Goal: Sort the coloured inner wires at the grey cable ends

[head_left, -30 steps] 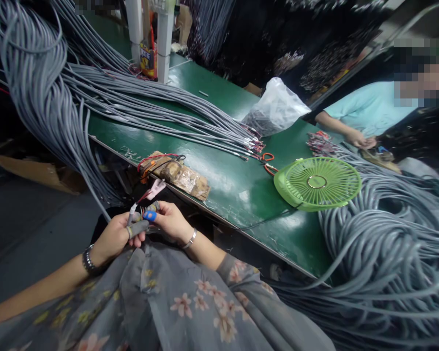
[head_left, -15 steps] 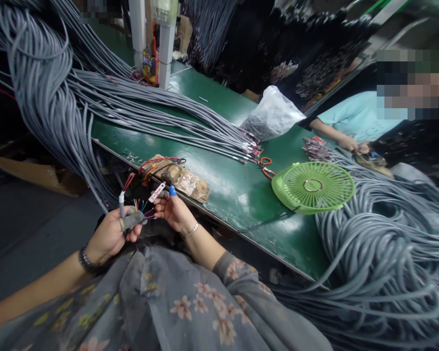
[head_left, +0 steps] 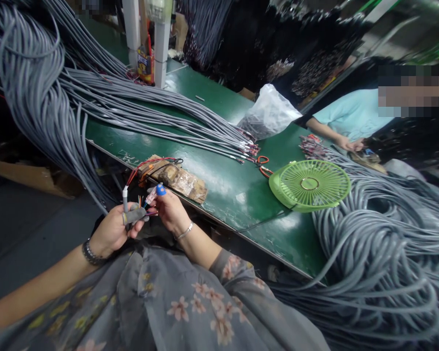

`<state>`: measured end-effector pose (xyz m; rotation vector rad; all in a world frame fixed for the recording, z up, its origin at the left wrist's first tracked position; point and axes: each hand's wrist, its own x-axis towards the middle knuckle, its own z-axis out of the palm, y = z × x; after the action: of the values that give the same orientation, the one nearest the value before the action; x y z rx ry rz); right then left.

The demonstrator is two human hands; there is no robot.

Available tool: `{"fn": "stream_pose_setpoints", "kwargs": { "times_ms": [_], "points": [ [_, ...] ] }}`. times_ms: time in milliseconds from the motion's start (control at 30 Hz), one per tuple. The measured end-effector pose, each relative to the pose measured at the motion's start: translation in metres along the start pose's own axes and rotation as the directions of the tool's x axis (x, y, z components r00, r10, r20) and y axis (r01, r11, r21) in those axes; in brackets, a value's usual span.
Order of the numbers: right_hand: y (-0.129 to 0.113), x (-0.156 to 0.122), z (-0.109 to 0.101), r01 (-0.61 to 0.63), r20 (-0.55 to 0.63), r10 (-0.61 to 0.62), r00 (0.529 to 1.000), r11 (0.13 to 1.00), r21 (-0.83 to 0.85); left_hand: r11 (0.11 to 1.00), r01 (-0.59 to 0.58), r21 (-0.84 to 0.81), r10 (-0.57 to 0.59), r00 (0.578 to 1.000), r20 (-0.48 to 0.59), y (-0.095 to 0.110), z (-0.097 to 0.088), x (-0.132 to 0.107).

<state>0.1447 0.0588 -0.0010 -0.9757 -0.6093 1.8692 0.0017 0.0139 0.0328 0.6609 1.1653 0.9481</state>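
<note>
My left hand [head_left: 114, 229] is closed around the end of a grey cable [head_left: 125, 201], near my lap in front of the green table [head_left: 227, 180]. Thin coloured wires [head_left: 143, 204] fan out of the cable end past a grey finger cover on that hand. My right hand [head_left: 171, 210] pinches a small pink-white tool [head_left: 150, 195] against those wires; a blue cap sits on one of its fingertips. The cable runs up into the big grey bundle [head_left: 32, 92] hanging at the left.
Many grey cables [head_left: 175, 117] lie across the table with stripped ends. A green fan [head_left: 309, 184] lies flat, a taped brown block [head_left: 175, 176] sits at the table edge, a plastic bag [head_left: 267, 114] behind. Coiled cables [head_left: 380, 253] fill the right. Another person's hands [head_left: 347, 143] work at the far side.
My right hand lifted away from the cable end with the tool, then came back down onto the coloured wires. The left hand kept its hold and rose slightly.
</note>
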Motion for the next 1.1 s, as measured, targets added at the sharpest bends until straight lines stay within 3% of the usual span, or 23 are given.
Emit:
{"fn": "stream_pose_setpoints", "kwargs": {
  "times_ms": [233,500,733,1100],
  "points": [
    [0.005,0.002,-0.005,-0.020,0.025,0.018,1.000,0.998,0.064,0.999,0.032,0.012,-0.032,0.998,0.047,-0.005,-0.004,0.002],
    [-0.001,-0.001,-0.001,-0.079,0.043,0.077,0.996,0.995,0.062,0.999,-0.023,0.029,0.021,0.998,0.058,-0.005,-0.004,-0.004],
    [-0.002,-0.003,-0.002,-0.046,0.044,0.044,0.998,0.998,0.044,0.995,-0.096,0.021,0.097,0.995,-0.023,-0.004,-0.001,-0.018],
    [-0.002,-0.002,0.000,-0.049,0.034,0.047,0.998,0.997,0.061,0.993,-0.118,-0.006,0.117,0.989,-0.092,-0.003,0.009,-0.009]
  ]
}}
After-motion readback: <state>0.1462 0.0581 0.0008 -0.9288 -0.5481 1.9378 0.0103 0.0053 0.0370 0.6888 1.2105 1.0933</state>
